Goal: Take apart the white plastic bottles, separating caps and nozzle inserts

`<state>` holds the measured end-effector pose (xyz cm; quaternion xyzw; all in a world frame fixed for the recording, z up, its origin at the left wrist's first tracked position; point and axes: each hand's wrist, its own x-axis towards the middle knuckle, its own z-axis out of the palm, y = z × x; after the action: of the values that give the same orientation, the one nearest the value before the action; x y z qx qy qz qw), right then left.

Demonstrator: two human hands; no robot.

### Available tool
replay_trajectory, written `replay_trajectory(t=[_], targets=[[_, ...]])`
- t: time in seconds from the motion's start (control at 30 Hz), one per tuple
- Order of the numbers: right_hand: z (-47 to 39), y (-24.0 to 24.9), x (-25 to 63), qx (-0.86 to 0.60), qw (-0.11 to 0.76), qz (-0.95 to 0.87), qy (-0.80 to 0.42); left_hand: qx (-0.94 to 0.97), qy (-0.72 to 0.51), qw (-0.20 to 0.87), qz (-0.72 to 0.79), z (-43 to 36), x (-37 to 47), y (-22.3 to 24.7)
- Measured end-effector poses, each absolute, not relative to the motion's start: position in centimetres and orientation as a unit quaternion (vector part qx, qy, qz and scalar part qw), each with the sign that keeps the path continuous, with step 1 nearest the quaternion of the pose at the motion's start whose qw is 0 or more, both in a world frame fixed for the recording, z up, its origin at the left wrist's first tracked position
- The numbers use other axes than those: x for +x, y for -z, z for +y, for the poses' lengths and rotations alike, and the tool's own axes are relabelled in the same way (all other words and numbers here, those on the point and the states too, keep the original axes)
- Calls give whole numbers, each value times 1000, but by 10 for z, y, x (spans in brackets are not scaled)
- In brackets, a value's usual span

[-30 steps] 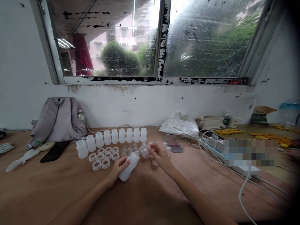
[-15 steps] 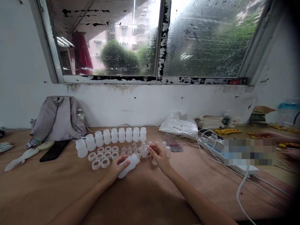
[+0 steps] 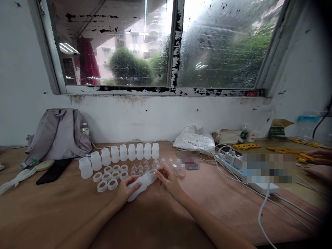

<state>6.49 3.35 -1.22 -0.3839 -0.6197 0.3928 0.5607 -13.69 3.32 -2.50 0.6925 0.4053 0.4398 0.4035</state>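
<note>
My left hand is closed around a milky-white baby bottle, tilted with its top up toward the right. At that top my right hand pinches a clear dome-shaped cap, which covers the bottle's tip. Whether the cap is fully seated cannot be made out. Just beyond my hands lie several clear teats, and several more clear caps are behind my right hand. White collar rings sit in rows left of the held bottle. A row of white bottle bodies stands upright behind them.
Left are a grey backpack and a black phone. A plastic bag and another phone lie behind the caps. Rightward are a power strip with cables and a co-worker's hand near yellow parts.
My right hand has brought the clear cap down and left onto the bottle's top; before, it was held just apart from it. The view has shifted slightly to the right.
</note>
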Motion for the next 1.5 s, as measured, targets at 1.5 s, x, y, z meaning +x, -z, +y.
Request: replay_trajectory(t=[1.5], targets=[[52,-33,61,-384,556,-653,-342,725,-522,240,380,32,-137,30]])
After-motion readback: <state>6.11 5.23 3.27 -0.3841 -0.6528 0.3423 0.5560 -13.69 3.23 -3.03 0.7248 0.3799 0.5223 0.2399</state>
